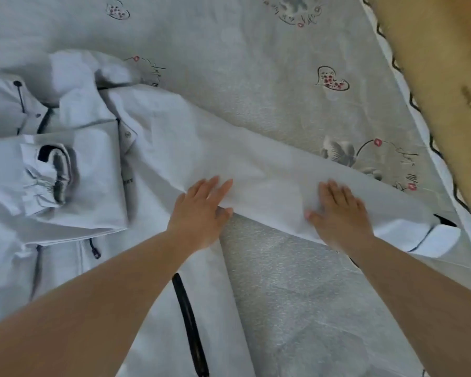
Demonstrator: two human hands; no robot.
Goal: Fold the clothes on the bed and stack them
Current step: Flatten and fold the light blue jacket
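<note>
Fabric looks thin, soft and slippery, so you should pinch the sleeve point(256, 170) by its cuff point(435, 238). Your left hand point(201, 210) and right hand point(337, 213) lie flat, fingers straight, pressing that sleeve, stretched right of the jacket point(74, 164), gripping nothing.

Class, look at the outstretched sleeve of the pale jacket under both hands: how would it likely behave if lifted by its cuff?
The sleeve would probably hang limp: it lies flat and creased under the left hand and right hand. It looks thin, so likely light. Its smooth cloth may slide on the bedsheet when pushed, though that is uncertain.
</note>
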